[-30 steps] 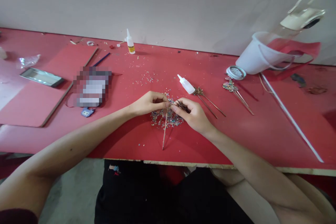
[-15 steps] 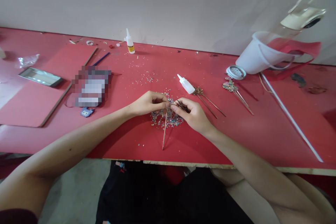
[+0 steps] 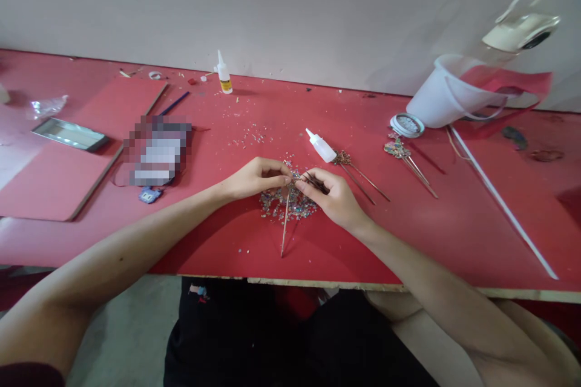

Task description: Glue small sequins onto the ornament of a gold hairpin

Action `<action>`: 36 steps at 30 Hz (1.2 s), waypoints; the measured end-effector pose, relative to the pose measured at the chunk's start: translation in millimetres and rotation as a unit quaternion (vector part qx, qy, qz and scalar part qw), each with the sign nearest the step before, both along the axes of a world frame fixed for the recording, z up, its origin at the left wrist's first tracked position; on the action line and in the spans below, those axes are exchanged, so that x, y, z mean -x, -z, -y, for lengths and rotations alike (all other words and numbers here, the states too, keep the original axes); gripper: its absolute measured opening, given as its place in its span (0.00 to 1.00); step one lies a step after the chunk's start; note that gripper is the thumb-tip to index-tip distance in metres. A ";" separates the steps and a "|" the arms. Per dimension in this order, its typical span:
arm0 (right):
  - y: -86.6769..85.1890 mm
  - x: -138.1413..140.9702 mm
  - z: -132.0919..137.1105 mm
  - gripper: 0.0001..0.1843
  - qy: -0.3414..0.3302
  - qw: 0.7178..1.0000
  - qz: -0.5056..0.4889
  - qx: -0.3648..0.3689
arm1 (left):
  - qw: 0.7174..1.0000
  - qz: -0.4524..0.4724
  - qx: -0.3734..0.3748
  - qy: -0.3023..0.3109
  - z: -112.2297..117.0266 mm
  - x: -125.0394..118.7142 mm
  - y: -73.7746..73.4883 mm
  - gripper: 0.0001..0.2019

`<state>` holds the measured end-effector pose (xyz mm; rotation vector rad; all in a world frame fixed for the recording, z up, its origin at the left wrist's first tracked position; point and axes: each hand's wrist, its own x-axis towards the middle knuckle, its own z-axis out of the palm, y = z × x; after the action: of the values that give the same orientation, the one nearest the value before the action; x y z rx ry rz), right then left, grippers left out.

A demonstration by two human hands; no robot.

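Observation:
My left hand (image 3: 256, 177) pinches the decorated top of a thin metal hairpin stick (image 3: 285, 224) whose shaft points toward the table's front edge. My right hand (image 3: 333, 195) is closed round dark tweezers (image 3: 313, 181), their tips at the top of the stick. Both hands hover over a small pile of glittery coloured chips (image 3: 285, 202) on the red table (image 3: 254, 236). A small white glue bottle (image 3: 321, 146) lies just behind my right hand.
Two finished hairpins (image 3: 408, 160) and another one (image 3: 358, 172) lie to the right, near a round tin (image 3: 408, 125) and a tipped white bucket (image 3: 447, 94). A long white rod (image 3: 499, 199) runs diagonally. A second glue bottle (image 3: 224, 75), red board (image 3: 72, 151) and metal tray (image 3: 70, 133) sit left.

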<state>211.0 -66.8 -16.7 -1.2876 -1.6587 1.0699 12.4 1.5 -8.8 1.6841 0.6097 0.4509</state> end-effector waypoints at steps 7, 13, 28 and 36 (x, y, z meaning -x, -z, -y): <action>2.4 -0.5 0.2 0.15 -0.001 1.000 0.008 0.005 | 1.000 -0.002 0.003 0.008 -0.2 -0.5 1.0 0.11; 3.4 -1.6 0.5 0.15 0.001 1.000 0.010 0.007 | 1.000 -0.007 0.001 0.010 -1.0 -1.1 1.8 0.10; 3.8 -0.3 0.8 0.15 -0.012 1.000 0.021 0.007 | 0.999 -0.022 -0.024 0.018 -0.2 0.1 -1.1 0.07; 4.1 -0.9 0.4 0.16 -0.001 1.000 0.017 0.005 | 1.000 -0.022 -0.019 0.010 -0.6 0.0 0.0 0.08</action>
<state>211.9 -67.1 -20.9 -1.3165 -1.6827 1.0638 12.4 2.1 -8.7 1.7397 0.6183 0.4143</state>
